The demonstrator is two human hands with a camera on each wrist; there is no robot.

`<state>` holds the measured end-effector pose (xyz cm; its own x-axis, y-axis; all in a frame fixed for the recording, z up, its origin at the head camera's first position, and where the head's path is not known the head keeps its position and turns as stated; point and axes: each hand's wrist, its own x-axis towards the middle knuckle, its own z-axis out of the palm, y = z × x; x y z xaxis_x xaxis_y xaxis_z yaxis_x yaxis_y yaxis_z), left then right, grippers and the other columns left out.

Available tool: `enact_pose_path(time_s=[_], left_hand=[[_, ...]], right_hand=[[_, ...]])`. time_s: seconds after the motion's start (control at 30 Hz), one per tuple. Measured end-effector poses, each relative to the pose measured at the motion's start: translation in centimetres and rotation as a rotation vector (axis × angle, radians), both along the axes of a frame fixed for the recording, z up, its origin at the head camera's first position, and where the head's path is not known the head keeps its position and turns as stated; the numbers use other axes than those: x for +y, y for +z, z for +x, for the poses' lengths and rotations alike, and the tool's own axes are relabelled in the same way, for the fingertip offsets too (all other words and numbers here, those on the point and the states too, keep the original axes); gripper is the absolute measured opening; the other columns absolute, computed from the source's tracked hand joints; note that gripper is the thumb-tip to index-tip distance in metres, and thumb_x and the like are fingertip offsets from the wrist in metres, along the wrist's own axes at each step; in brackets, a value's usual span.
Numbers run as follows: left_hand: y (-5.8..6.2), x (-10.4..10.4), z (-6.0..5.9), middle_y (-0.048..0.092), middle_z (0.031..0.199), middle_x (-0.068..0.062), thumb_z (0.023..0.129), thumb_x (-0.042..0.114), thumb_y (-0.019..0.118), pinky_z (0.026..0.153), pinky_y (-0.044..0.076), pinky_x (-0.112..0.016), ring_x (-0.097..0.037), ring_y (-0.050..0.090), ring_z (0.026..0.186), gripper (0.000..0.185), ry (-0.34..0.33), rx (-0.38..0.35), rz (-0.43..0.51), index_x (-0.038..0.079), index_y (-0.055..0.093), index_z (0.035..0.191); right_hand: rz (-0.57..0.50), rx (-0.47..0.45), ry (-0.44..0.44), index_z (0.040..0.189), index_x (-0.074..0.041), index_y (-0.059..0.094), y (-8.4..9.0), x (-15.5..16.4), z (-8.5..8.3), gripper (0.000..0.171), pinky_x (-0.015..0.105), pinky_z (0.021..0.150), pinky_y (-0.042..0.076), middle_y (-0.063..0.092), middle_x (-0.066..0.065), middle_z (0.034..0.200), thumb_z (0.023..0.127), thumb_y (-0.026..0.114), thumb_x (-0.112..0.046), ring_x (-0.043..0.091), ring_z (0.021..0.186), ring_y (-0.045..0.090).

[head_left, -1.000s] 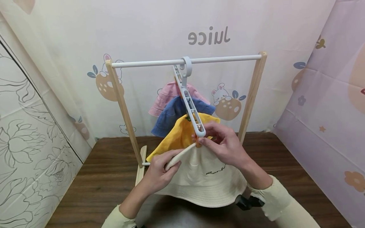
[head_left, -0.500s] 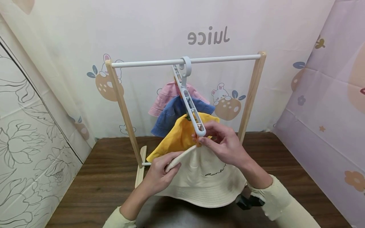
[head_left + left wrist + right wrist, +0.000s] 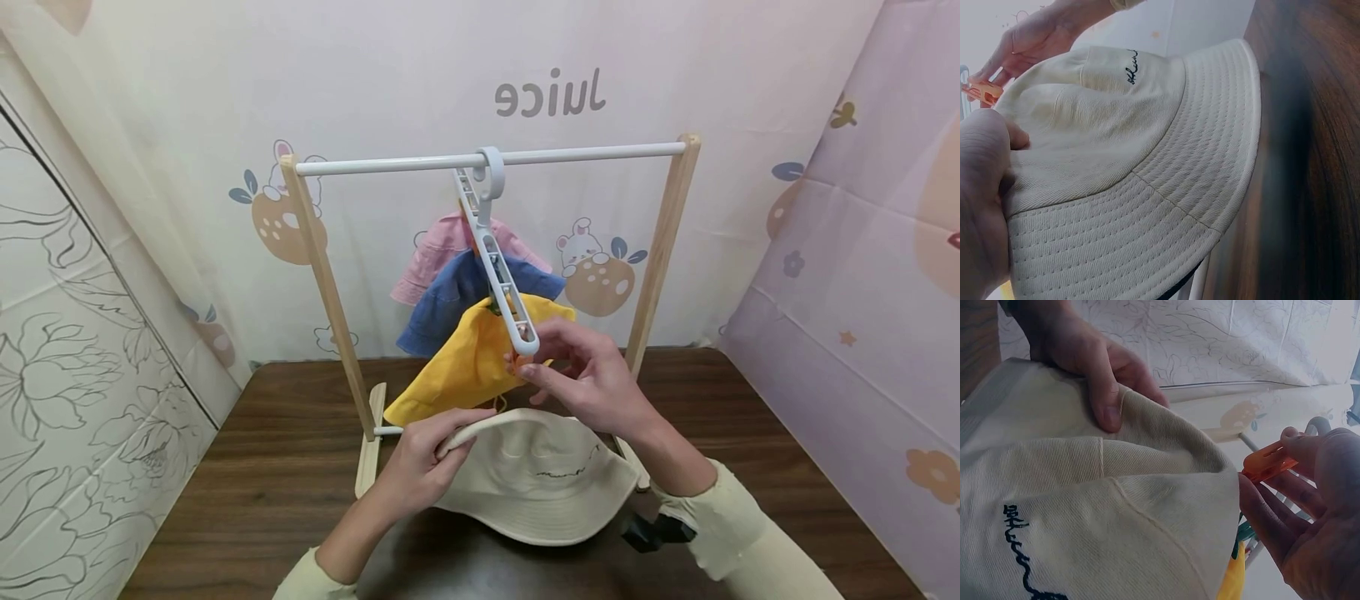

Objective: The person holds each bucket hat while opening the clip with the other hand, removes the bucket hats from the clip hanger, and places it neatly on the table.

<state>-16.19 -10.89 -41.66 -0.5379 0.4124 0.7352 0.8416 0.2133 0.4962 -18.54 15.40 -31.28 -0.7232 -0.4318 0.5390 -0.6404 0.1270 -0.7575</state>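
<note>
A cream bucket hat [image 3: 540, 479] with dark script hangs from my left hand [image 3: 422, 458], whose thumb and fingers pinch its crown. My right hand [image 3: 596, 379] pinches an orange clip [image 3: 1267, 461] under the front end of a white hanger [image 3: 491, 250]. In the head view the hat's crown sits lower than the clip, apart from it. The thumb of my left hand shows on the fabric in the right wrist view. Behind the clip, a yellow hat [image 3: 465, 362] hangs from the same hanger.
A blue hat [image 3: 442, 304] and a pink hat [image 3: 435, 254] hang farther back on the hanger. The hanger hooks over a white rod [image 3: 600, 156] between wooden posts [image 3: 665, 242]. The rack stands on a dark wooden table [image 3: 247, 450], with patterned curtains around.
The cream hat has come out of the orange clip and its crown has dropped below it. The left hand still holds the hat; the right hand stays at the clip.
</note>
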Motion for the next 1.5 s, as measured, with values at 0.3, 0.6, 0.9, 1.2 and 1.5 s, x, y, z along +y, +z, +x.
enact_pose_path(time_s=[0.3, 0.6, 0.9, 1.2, 1.5], left_hand=[[-0.08, -0.06, 0.06, 0.086, 0.122, -0.009, 0.102, -0.009, 0.071, 0.082, 0.054, -0.016, -0.008, 0.065, 0.088, 0.037, 0.011, -0.034, -0.013, 0.007, 0.078, 0.134], [-0.18, -0.22, 0.14, 0.086, 0.114, -0.007, 0.103, -0.008, 0.07, 0.079, 0.05, -0.014, -0.003, 0.059, 0.084, 0.034, 0.017, -0.043, -0.01, 0.007, 0.079, 0.132], [-0.51, -0.37, 0.03, 0.086, 0.116, -0.008, 0.102, -0.011, 0.07, 0.078, 0.051, -0.014, -0.006, 0.061, 0.083, 0.036, 0.015, 0.003, -0.002, 0.007, 0.079, 0.132], [-0.5, -0.51, 0.25, 0.086, 0.118, -0.01, 0.102, -0.01, 0.071, 0.077, 0.05, -0.014, -0.003, 0.059, 0.083, 0.035, 0.018, -0.026, -0.003, 0.007, 0.078, 0.132], [-0.6, -0.6, 0.27, 0.086, 0.118, -0.008, 0.103, -0.009, 0.07, 0.076, 0.05, -0.013, -0.001, 0.057, 0.082, 0.035, 0.012, -0.039, -0.003, 0.008, 0.079, 0.132]], right_hand=[[0.003, 0.003, -0.004, 0.123, 0.001, 0.07, -0.03, 0.03, -0.02, 0.026, 0.039, 0.065, 0.07, 0.08, -0.019, 0.108, 0.1, 0.079, 0.006, 0.01, 0.084, 0.079], [-0.008, 0.033, 0.004, 0.123, 0.002, 0.07, -0.08, 0.01, -0.08, 0.027, 0.038, 0.067, 0.07, 0.084, 0.013, 0.111, 0.098, 0.08, 0.006, 0.009, 0.086, 0.081], [-0.019, 0.033, 0.009, 0.125, 0.003, 0.07, -0.18, 0.1, 0.02, 0.03, 0.036, 0.068, 0.07, 0.085, -0.009, 0.113, 0.097, 0.08, 0.009, 0.009, 0.088, 0.083], [-0.042, 0.06, -0.015, 0.126, 0.006, 0.071, -0.28, 0.13, 0.14, 0.036, 0.033, 0.07, 0.07, 0.081, -0.026, 0.115, 0.093, 0.085, 0.008, 0.006, 0.094, 0.083], [-0.063, 0.057, -0.001, 0.13, 0.007, 0.072, -0.22, 0.11, 0.25, 0.038, 0.03, 0.075, 0.07, 0.083, -0.024, 0.118, 0.095, 0.086, 0.006, 0.007, 0.1, 0.084]])
